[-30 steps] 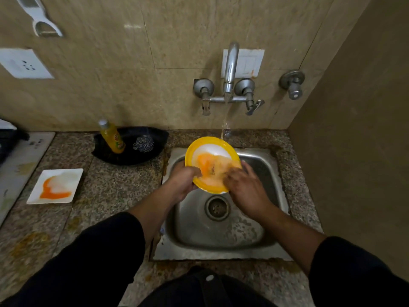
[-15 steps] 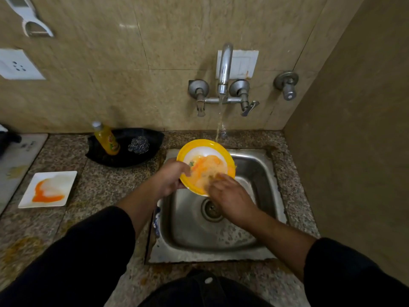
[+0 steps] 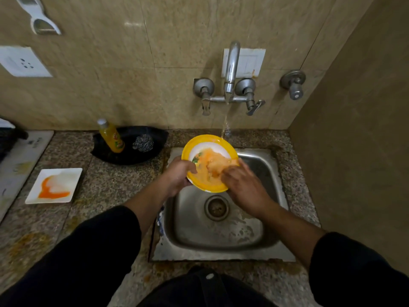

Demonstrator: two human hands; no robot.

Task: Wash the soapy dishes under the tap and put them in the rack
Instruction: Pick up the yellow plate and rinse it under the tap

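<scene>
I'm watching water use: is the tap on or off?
On. A thin stream falls from the tap to the plate's far rim.

Back wall [image 3: 155, 41]: beige stone-look tiles, thin grout lines, one small glare patch [image 3: 134, 24] near the top. Side wall [image 3: 354, 151] at right: plain tan, meets the back wall in a corner. White socket plate [image 3: 23, 62] at left. Speckled granite countertop [image 3: 110, 196], brownish stains near its front edge. Light dim and warm.

Right hand [image 3: 242, 188] fingertips blurred (on plate [image 3: 199, 140]); wall tool [image 3: 33, 9] cropped.
</scene>
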